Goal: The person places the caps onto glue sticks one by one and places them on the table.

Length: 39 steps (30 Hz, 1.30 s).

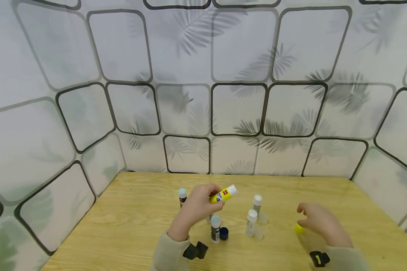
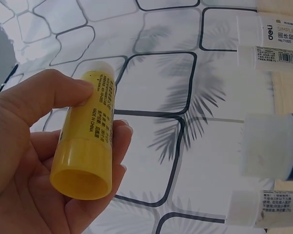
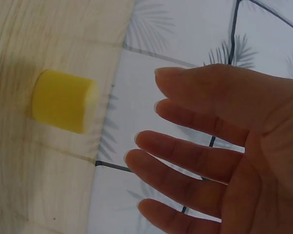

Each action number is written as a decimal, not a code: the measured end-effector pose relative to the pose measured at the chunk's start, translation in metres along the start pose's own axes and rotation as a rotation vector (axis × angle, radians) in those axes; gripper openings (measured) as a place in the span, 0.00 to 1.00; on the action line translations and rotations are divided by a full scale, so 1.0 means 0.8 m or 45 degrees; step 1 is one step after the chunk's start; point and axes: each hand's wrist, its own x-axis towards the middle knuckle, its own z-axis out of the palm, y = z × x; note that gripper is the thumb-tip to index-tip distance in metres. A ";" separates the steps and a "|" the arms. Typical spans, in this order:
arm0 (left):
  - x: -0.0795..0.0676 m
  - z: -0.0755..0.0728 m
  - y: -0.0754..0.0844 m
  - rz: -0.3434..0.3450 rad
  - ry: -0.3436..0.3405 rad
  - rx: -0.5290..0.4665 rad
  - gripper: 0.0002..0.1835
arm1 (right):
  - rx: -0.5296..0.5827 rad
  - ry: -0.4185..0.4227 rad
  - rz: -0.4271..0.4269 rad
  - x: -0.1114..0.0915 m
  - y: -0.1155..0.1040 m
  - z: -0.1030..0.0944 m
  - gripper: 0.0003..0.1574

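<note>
"Left hand holds what?"
"Yellow glue stick printed 'MADE IN CHINA', above the table; a tube reads 'deli'."
"Right hand?"
"Fingers apart, beside a yellow cap."

wood-grain table | pale, leaf-printed backdrop standing behind it

A yellow glue stick tilts midair, a yellow cap upright on the table.
</note>
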 end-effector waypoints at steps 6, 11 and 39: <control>0.000 0.003 -0.001 -0.021 -0.032 -0.008 0.10 | 0.058 -0.042 0.015 0.002 0.010 0.013 0.15; 0.000 0.005 0.000 -0.024 -0.043 -0.010 0.09 | 0.051 -0.030 -0.005 0.002 0.016 0.022 0.14; -0.001 -0.003 0.001 -0.009 -0.034 0.041 0.09 | 0.096 -0.009 -0.075 0.012 0.023 0.027 0.10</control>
